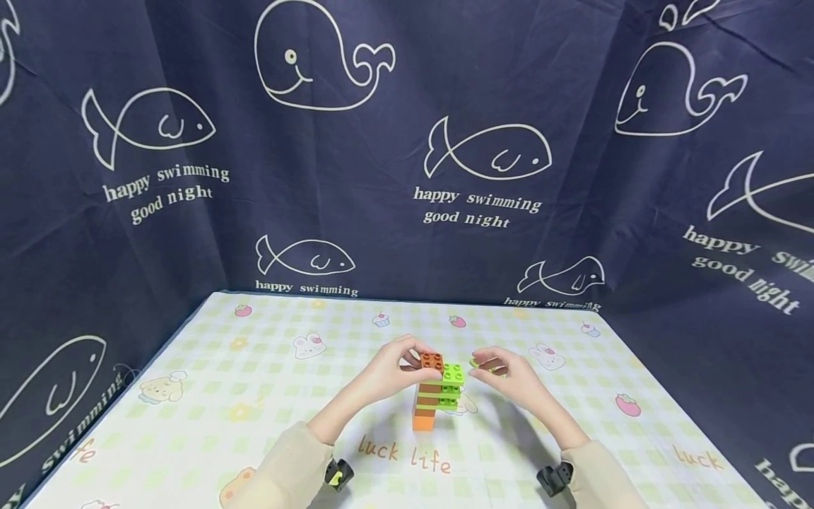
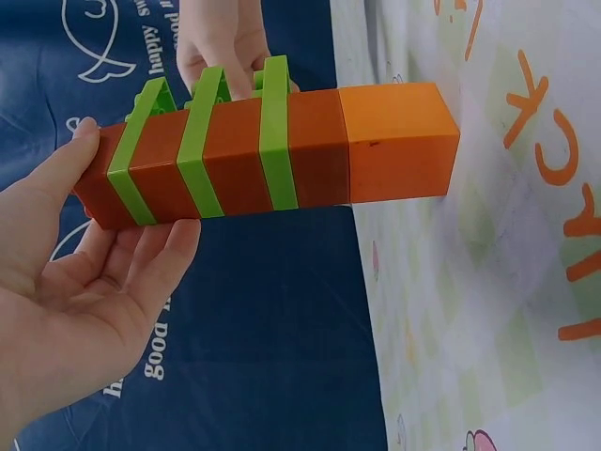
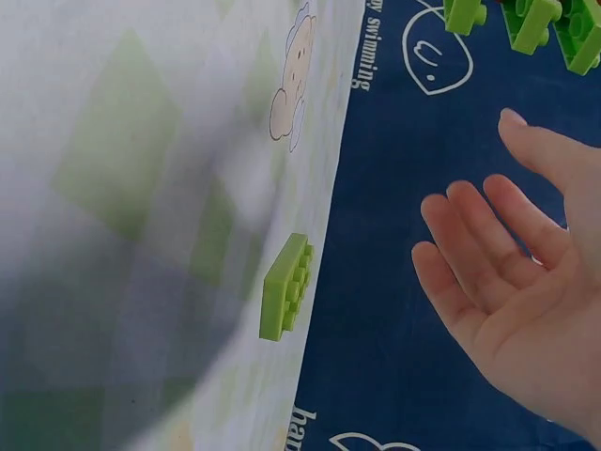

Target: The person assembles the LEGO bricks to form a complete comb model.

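Note:
A tower of toy building bricks (image 1: 425, 401) stands on the table: an orange brick (image 2: 399, 141) at the bottom, then brown bricks (image 2: 246, 155) alternating with flat green bricks (image 2: 278, 141) whose studded ends jut out to the right. My left hand (image 1: 399, 367) holds the topmost brown brick (image 1: 432, 361) between thumb and fingers. Beside the green ends, a small gap away, hovers my right hand (image 1: 505, 371), fingers loosely bent and nothing in them in the right wrist view. A loose green brick (image 3: 286, 289) lies on the table, partly hidden behind the right hand in the head view.
A white and green checked cloth (image 1: 305, 403) with cartoon prints covers the table. Dark blue curtains (image 1: 381, 162) with fish and whale drawings hang behind and at both sides. Black wrist cameras (image 1: 555, 479) sit on both sleeves.

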Action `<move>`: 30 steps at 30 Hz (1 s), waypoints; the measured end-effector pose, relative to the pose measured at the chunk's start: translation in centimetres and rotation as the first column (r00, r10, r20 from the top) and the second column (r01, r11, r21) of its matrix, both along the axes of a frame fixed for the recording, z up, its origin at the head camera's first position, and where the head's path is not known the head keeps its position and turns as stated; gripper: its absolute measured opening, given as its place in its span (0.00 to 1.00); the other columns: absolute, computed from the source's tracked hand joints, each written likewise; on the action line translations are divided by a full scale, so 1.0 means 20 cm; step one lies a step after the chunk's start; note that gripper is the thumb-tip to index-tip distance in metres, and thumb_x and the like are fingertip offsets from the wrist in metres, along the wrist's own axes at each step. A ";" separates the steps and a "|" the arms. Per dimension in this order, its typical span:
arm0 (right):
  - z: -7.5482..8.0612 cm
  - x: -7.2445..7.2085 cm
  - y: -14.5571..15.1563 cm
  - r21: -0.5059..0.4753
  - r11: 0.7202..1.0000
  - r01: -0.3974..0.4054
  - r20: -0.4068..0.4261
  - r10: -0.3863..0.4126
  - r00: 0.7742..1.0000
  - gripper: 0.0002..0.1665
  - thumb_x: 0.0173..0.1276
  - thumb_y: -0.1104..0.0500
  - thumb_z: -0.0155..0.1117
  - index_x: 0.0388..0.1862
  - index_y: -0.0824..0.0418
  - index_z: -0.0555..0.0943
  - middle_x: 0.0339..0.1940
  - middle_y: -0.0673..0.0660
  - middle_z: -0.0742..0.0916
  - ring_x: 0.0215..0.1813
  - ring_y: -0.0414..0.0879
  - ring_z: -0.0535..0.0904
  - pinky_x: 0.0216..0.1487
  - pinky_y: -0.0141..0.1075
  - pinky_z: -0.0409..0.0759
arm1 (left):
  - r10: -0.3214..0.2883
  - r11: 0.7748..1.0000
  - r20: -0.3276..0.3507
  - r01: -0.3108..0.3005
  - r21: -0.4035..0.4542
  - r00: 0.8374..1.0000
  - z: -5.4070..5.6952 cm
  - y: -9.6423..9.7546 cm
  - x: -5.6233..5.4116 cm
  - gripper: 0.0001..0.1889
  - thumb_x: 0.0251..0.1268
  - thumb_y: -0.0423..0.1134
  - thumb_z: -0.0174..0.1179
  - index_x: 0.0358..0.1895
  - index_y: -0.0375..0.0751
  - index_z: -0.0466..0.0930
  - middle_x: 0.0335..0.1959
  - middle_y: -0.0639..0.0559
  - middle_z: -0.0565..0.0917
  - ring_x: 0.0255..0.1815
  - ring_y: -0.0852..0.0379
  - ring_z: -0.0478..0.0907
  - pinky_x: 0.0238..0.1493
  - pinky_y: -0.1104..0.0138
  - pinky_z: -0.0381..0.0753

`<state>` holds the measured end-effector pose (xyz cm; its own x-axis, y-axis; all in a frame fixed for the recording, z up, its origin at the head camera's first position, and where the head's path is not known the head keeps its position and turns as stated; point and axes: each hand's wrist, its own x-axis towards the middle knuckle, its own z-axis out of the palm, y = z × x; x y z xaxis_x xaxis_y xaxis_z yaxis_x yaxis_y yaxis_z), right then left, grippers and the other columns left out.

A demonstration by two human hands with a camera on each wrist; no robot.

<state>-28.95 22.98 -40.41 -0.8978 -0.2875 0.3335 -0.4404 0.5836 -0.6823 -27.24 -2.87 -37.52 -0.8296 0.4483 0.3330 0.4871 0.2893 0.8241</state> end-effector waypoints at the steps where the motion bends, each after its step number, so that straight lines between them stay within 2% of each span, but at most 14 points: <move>1: 0.00 -0.01 0.00 0.004 1.000 0.013 -0.008 -0.013 1.000 0.20 0.59 0.57 0.68 0.49 0.65 0.79 0.44 0.61 0.86 0.43 0.50 0.83 0.45 0.41 0.81 | 0.001 1.000 0.002 -0.001 0.000 1.000 0.00 0.00 0.00 0.13 0.55 0.44 0.67 0.43 0.45 0.80 0.41 0.54 0.79 0.37 0.61 0.77 0.42 0.74 0.79; 10: -0.02 -0.06 0.00 0.022 0.996 0.092 -0.045 -0.091 0.995 0.20 0.58 0.60 0.69 0.48 0.68 0.79 0.43 0.64 0.85 0.42 0.54 0.83 0.45 0.44 0.81 | 0.004 1.000 0.004 -0.004 0.002 1.000 0.00 0.00 0.00 0.14 0.55 0.44 0.67 0.43 0.45 0.80 0.41 0.54 0.79 0.37 0.61 0.77 0.42 0.75 0.79; 18: -0.07 -0.10 0.00 0.108 0.986 0.130 -0.075 -0.122 0.990 0.20 0.57 0.59 0.69 0.47 0.68 0.79 0.42 0.63 0.85 0.42 0.56 0.82 0.43 0.45 0.81 | 0.006 1.000 0.010 -0.006 -0.003 1.000 0.00 0.00 0.00 0.14 0.56 0.44 0.67 0.44 0.45 0.80 0.41 0.55 0.79 0.37 0.62 0.77 0.42 0.75 0.79; 26: -0.08 -0.13 0.02 0.175 0.969 0.172 -0.108 -0.155 0.982 0.23 0.58 0.58 0.69 0.49 0.71 0.79 0.42 0.65 0.85 0.42 0.58 0.82 0.47 0.50 0.79 | 0.003 1.000 -0.011 -0.002 0.008 1.000 -0.01 0.00 0.00 0.14 0.55 0.44 0.67 0.43 0.44 0.80 0.41 0.55 0.79 0.36 0.62 0.77 0.42 0.75 0.80; 30: -0.08 -0.14 0.03 0.203 0.957 0.209 -0.106 -0.190 0.976 0.24 0.57 0.57 0.69 0.48 0.72 0.79 0.41 0.66 0.85 0.41 0.58 0.82 0.47 0.49 0.79 | 0.004 1.000 -0.011 -0.004 0.014 1.000 -0.01 0.00 0.00 0.14 0.55 0.44 0.67 0.44 0.44 0.80 0.41 0.55 0.79 0.36 0.62 0.77 0.42 0.75 0.80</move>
